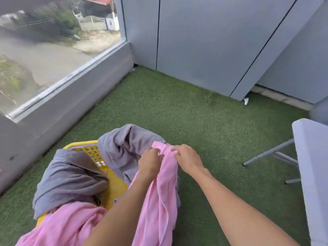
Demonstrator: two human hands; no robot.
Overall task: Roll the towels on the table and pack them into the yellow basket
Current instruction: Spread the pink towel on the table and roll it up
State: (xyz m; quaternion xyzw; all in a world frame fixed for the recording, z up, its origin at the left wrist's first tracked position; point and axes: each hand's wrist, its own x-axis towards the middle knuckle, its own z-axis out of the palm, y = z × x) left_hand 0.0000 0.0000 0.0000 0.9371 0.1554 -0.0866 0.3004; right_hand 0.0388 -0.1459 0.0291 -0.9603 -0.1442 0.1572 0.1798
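Note:
The yellow basket [92, 153] stands on the green turf below me, with unrolled towels hanging over its rim. A pink towel [159, 197] hangs from both my hands above the basket's right side. My left hand [150, 163] pinches its top edge, and my right hand [186, 158] grips the same edge just to the right. A grey towel [120, 144] is draped over the basket's far rim behind my hands. Another grey towel [69, 178] lies over the left rim. A second pink cloth [67, 222] spills over the near rim.
A white folding table [312, 157] with grey legs stands at the right edge. Green artificial turf [186, 112] covers the floor. A low grey wall with a large window [53, 55] runs along the left, and grey wall panels [213, 41] close off the far side.

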